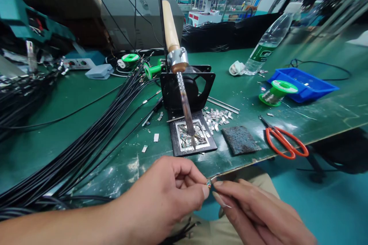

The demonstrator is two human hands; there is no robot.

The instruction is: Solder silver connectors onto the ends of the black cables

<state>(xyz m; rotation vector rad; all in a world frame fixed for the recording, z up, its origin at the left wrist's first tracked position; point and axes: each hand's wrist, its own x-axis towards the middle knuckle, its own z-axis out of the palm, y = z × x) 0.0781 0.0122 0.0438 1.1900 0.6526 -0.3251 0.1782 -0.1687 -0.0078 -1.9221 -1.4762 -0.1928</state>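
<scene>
Low at the centre, my left hand (172, 195) pinches a small metal connector (209, 183) with coloured wire ends between thumb and index finger. My right hand (253, 210) meets it from the right, its thumb and finger closed near the connector; a thin wire (226, 206) shows at its fingertips, but its exact hold is unclear. Beyond both hands, a soldering iron (184, 95) with a wooden handle points down over a black stand plate (212, 146) bearing small metal pieces. More metal tabs (217, 118) lie scattered right of the plate.
Black cables (106, 130) run across the left side. A grey sponge (240, 139), orange-handled scissors (284, 141), a solder spool (277, 92), a blue tray (322, 86) and a bottle (267, 42) stand or lie rightward. A black fan (188, 88) is behind the iron. The table edge is near my hands.
</scene>
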